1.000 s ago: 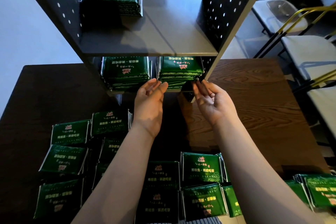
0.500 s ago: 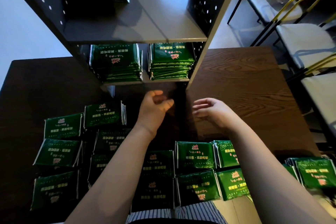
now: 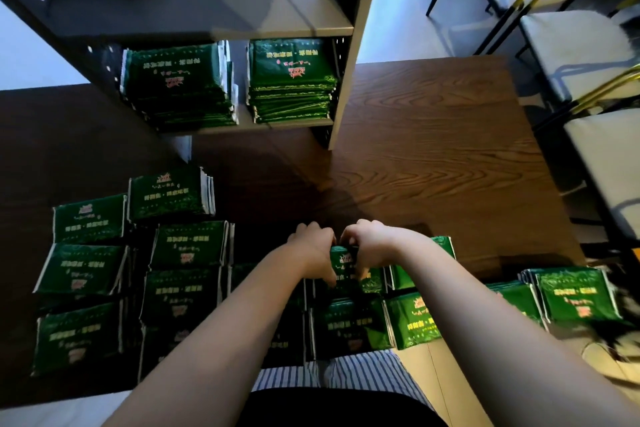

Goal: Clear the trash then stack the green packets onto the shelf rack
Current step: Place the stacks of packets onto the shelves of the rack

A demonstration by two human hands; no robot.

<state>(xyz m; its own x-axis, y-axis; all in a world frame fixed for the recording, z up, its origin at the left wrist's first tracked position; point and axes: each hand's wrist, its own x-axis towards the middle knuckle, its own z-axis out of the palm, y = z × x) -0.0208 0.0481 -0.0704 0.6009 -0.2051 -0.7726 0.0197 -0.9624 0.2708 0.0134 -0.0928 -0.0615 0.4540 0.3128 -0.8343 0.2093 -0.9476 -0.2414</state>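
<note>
Both of my hands are curled round one pile of green packets [image 3: 344, 263] near the table's front edge. My left hand [image 3: 313, 246] grips its left side and my right hand [image 3: 372, 244] grips its right side. Several more piles of green packets [image 3: 169, 194] lie on the dark wooden table [image 3: 433, 166], to the left and right of my arms. The shelf rack [image 3: 343, 87] stands at the back. Its lower shelf holds two stacks of green packets, the left stack [image 3: 176, 83] and the right stack [image 3: 291, 80].
The rack's upper shelf [image 3: 214, 3] shows mostly bare grey surface, with a dark shape at its top left corner. Chairs with yellow frames [image 3: 571, 45] stand to the right of the table. The table's right half is bare wood.
My hands drew back from the lower shelf, came down toward me and closed round a pile of packets at the table's front. The view tilted downward.
</note>
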